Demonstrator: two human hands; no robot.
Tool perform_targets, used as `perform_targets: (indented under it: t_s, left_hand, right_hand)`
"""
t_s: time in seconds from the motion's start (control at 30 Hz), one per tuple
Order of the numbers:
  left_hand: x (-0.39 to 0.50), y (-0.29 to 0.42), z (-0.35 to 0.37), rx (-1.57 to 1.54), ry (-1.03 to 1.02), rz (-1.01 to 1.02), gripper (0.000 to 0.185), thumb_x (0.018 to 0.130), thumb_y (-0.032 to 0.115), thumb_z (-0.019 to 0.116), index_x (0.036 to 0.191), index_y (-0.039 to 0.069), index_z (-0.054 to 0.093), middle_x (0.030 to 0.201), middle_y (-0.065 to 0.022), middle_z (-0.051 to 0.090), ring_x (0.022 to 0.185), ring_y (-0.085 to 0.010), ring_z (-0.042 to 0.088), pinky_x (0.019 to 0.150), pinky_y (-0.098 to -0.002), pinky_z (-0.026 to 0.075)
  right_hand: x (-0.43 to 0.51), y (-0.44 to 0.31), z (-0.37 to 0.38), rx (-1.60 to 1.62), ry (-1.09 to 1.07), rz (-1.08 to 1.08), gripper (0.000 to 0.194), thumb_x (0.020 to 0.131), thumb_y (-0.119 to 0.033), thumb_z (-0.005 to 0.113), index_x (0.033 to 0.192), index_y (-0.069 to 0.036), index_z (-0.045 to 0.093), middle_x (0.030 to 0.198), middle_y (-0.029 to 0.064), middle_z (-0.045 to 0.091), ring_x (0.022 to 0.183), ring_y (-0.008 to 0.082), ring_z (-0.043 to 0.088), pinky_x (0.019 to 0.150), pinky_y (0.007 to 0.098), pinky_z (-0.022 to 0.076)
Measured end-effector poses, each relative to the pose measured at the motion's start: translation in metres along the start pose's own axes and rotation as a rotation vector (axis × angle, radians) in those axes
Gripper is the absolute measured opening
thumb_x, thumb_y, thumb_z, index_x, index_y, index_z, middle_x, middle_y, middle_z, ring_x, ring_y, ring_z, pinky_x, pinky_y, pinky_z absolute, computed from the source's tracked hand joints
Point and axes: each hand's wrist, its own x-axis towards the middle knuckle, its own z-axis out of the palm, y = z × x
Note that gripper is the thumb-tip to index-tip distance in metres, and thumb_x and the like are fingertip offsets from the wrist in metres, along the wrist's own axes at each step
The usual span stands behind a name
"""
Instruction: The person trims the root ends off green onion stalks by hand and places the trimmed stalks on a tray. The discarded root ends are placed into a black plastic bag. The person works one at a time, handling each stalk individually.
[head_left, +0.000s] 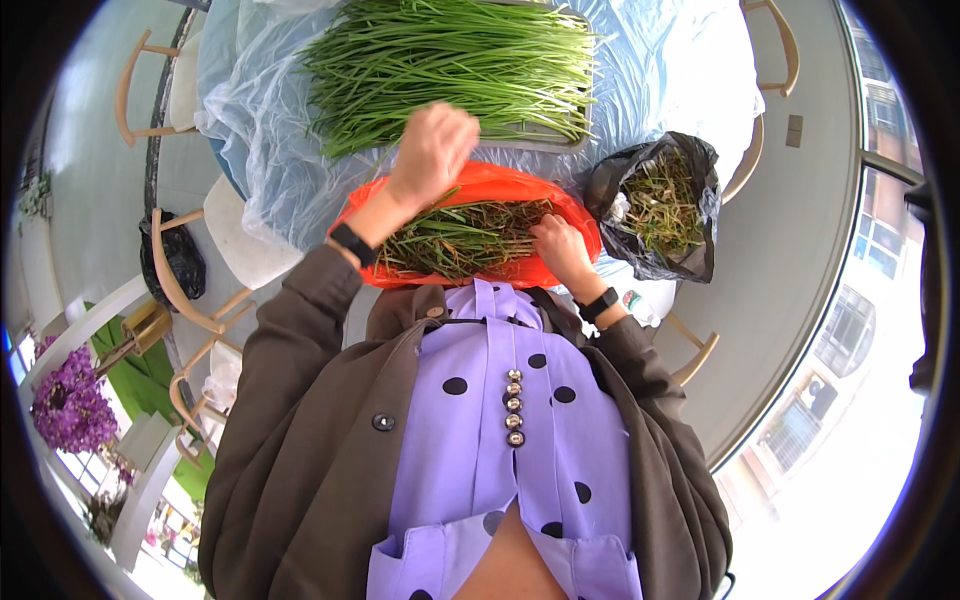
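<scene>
A red plastic bag (480, 178) lies open on its side against my front, at the table's edge. Inside it is a heap of untrimmed green stems, probably garlic chives (457, 240), with brown, dry bits among them. My right hand (559, 244) is down in the bag's right side, its fingers curled around stem ends. Over the bag's far rim, my left hand (437, 150) is blurred by motion with its fingers curled; whether it holds anything is unclear. Just beyond it, long clean green stems (450, 71) lie thickly across a metal tray (536, 142).
A black plastic bag (709, 161) of yellowed trimmings (664, 206) stands right of the red bag. Clear plastic film (259, 150) covers the round table. Wooden-armed chairs (240, 232) surround it. Another black bag (176, 259) hangs by a left chair. A bottle (641, 309) lies near my right wrist.
</scene>
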Motion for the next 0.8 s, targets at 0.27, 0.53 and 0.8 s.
perform_targets:
  t_s: [0.27, 0.53, 0.8]
  left_hand:
    - [-0.100, 0.083, 0.013, -0.281, -0.351, 0.004, 0.011, 0.084, 0.014, 0.073, 0.087, 0.005, 0.068, 0.084, -0.0077, 0.063, 0.087, -0.0271, 0.061, 0.078, -0.0378, 0.050]
    - [-0.089, 0.107, -0.020, -0.180, -0.223, -0.007, 0.029, 0.081, 0.021, 0.078, 0.102, 0.005, 0.066, 0.097, -0.0073, 0.064, 0.094, -0.0281, 0.061, 0.086, -0.0413, 0.046]
    - [-0.057, 0.156, -0.072, -0.203, -0.042, 0.065, 0.022, 0.079, 0.013, 0.080, 0.095, 0.005, 0.068, 0.091, -0.0063, 0.064, 0.091, -0.0265, 0.061, 0.086, -0.0422, 0.044]
  right_hand:
    - [-0.008, -0.019, -0.047, -0.163, 0.132, -0.189, 0.009, 0.081, -0.014, 0.069, 0.082, -0.007, 0.065, 0.093, 0.0057, 0.061, 0.092, 0.0259, 0.059, 0.079, 0.0395, 0.0484]
    - [-0.040, -0.098, -0.161, 0.233, 0.528, -0.222, 0.013, 0.082, -0.007, 0.075, 0.085, -0.002, 0.064, 0.088, 0.0094, 0.064, 0.076, 0.0320, 0.062, 0.069, 0.0397, 0.0499]
    - [-0.051, -0.100, -0.158, 1.098, 0.475, 0.120, 0.027, 0.104, -0.023, 0.061, 0.090, 0.000, 0.066, 0.076, -0.0041, 0.059, 0.070, 0.0020, 0.052, 0.062, 0.0192, 0.0417]
